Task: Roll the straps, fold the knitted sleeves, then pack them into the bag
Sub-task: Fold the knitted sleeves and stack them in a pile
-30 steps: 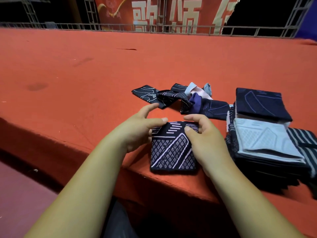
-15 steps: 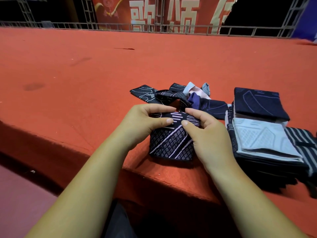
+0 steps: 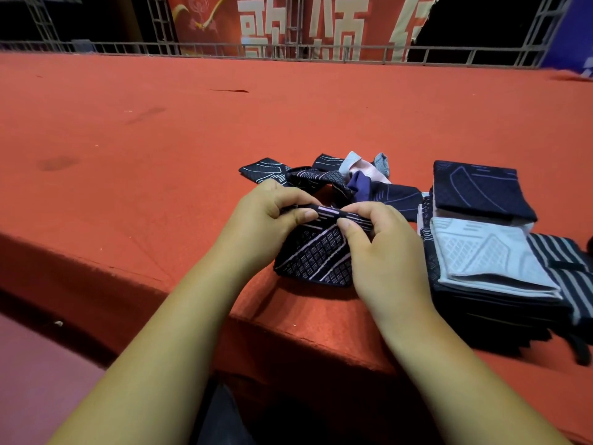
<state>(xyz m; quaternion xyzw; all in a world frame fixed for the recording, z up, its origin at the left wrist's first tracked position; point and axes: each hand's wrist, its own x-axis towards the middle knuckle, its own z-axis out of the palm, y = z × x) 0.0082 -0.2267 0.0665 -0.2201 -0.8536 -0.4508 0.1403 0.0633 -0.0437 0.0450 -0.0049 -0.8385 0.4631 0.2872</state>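
Observation:
A dark navy knitted sleeve [image 3: 316, 260] with pale lilac lines and a grid pattern lies near the front edge of the red carpeted stage [image 3: 160, 149]. My left hand [image 3: 266, 220] and my right hand [image 3: 382, 248] both pinch its far edge, which is lifted and curled over toward me. Behind them lies a loose heap of unfolded sleeves [image 3: 349, 181] in navy, purple and pink. To the right stands a stack of folded sleeves [image 3: 487, 255], with a pale grey one and a navy one on top.
The stage drops off at its front edge [image 3: 288, 329] right below the sleeve. A striped dark fabric [image 3: 571, 271] lies under the stack at the far right. A metal railing [image 3: 288, 54] and a red banner close the back.
The sleeve lay flat under both hands a second ago. Both hands have since taken its far edge and lifted it, folding it over toward me, so the visible flat part is shorter.

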